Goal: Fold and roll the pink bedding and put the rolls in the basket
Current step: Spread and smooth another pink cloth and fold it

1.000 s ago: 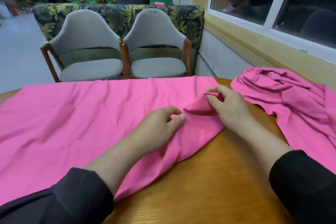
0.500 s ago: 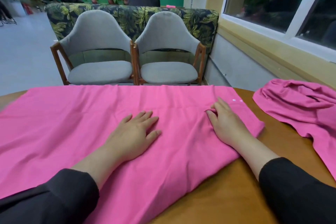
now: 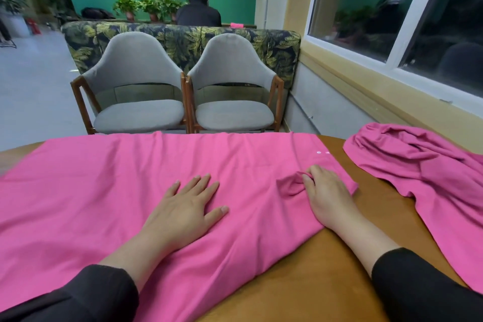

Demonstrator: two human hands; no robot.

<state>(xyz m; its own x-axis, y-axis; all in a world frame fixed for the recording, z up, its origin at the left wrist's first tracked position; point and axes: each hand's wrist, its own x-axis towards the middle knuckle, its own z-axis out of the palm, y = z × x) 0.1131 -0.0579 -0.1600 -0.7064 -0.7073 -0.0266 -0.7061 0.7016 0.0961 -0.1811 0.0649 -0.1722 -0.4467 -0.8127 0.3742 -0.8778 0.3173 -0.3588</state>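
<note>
We see the pink sheet [image 3: 130, 178] spread flat across the wooden table [image 3: 326, 269], reaching from the left edge of view to just past our right hand, with its far hem lying along the table's far edge. Our left hand [image 3: 183, 212] rests palm-down near the middle of the sheet, fingers straight and slightly fanned, pressing the cloth against the tabletop without gripping anything. Our right hand [image 3: 326, 196] lies on the sheet's right end, close to its corner, and its fingertips [image 3: 308, 178] are curled around a small raised bunch of fabric that puckers up just to the left of them (the thumb is hidden under the fold, so we cannot tell exactly how it meets the cloth). Between the two hands the sheet lies mostly smooth, with soft creases running toward the near edge, where the cloth drapes over toward us. A second piece of pink bedding [image 3: 418, 165] sits crumpled on the right side of the table, apart from the spread sheet, with a strip of bare wood between them; neither hand touches it. Beyond the table stand two grey chairs [image 3: 183, 97], side by side, in front of a leaf-patterned sofa back [image 3: 183, 39].
</note>
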